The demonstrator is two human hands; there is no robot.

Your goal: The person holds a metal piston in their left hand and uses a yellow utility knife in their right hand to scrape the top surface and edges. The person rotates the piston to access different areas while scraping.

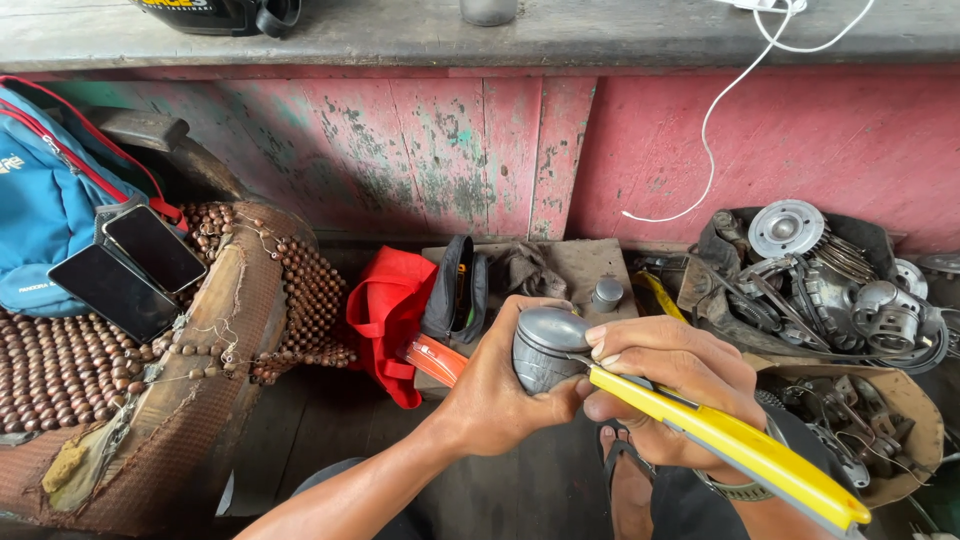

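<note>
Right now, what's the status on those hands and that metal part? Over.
Left hand gripping grey metal piston. Right hand holding yellow utility knife, blade tip at the piston's rim. Nothing between them; red bag lies behind.

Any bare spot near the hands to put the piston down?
Bare dark wooden floor lies between the beaded seat cover and the left hand, below the red cloth bag. The top of the worn wooden block behind the grey metal piston is partly bare. Right is crowded: a tub of engine parts, more scrap beside the right hand.
</note>
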